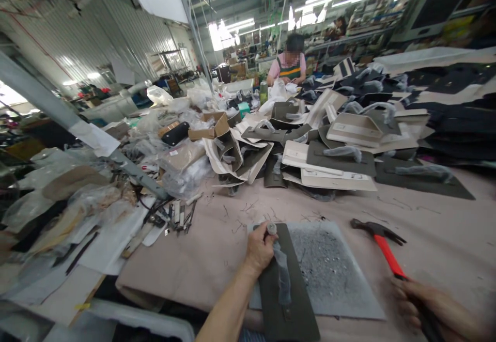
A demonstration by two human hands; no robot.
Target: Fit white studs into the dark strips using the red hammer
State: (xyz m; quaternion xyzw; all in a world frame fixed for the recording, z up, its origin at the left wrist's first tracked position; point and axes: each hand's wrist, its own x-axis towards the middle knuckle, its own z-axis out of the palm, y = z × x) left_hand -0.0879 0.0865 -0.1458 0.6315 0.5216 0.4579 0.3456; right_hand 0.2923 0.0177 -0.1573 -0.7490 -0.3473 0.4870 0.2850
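My left hand [259, 249] is closed around a short metal punch [272, 228] whose round top shows above the fingers. It stands at the far end of a dark olive panel [296, 300] with a plastic-wrapped handle [283, 275] along its middle. The panel lies across a grey, pitted board [325, 264] on the table. Off to the right, my right hand [413, 298] grips a claw hammer [387, 254] by its red and black handle, with the head raised toward the far side. The fingers of that hand are slightly blurred.
Olive and cream panels with wrapped handles [341, 156] are piled behind the board. Small tools [180, 215] lie at the left beside a slanted metal post [132, 171]. Plastic bags [186, 171] and an open cardboard box [213, 125] stand beyond. A person [290, 65] sits across the table.
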